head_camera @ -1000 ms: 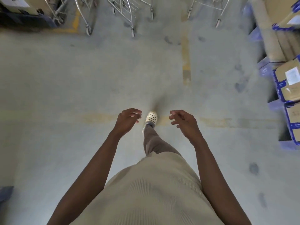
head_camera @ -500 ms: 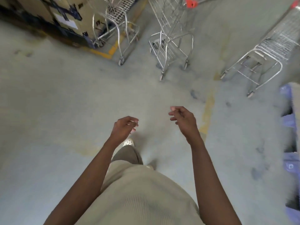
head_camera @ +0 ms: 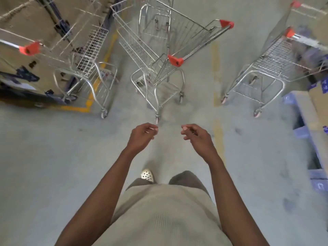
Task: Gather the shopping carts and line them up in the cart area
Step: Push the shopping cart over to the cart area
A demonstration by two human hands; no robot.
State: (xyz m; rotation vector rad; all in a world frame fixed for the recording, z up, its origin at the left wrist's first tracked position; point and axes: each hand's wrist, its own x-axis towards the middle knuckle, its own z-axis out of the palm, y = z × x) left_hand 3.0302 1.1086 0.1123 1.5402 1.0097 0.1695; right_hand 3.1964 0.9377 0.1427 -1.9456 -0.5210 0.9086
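Three wire shopping carts with red handle caps stand ahead of me on the concrete floor. The middle cart (head_camera: 159, 55) is straight in front, its handle (head_camera: 200, 41) slanting up to the right. A left cart (head_camera: 76, 55) stands by a yellow floor line, and a right cart (head_camera: 273, 61) stands further right. My left hand (head_camera: 142, 137) and my right hand (head_camera: 197, 137) hang in front of me, fingers loosely curled, holding nothing. Both hands are short of the middle cart, near its closest wheel (head_camera: 157, 119).
Stacked cardboard boxes (head_camera: 26, 23) fill the far left behind the left cart. More boxes on blue pallets (head_camera: 312, 107) line the right edge. Faded yellow lines (head_camera: 217, 96) run along the floor between the middle and right carts.
I have walked forward and the view has tilted up, so the carts are now much closer and larger. Both hands stay raised, loosely curled and holding nothing.
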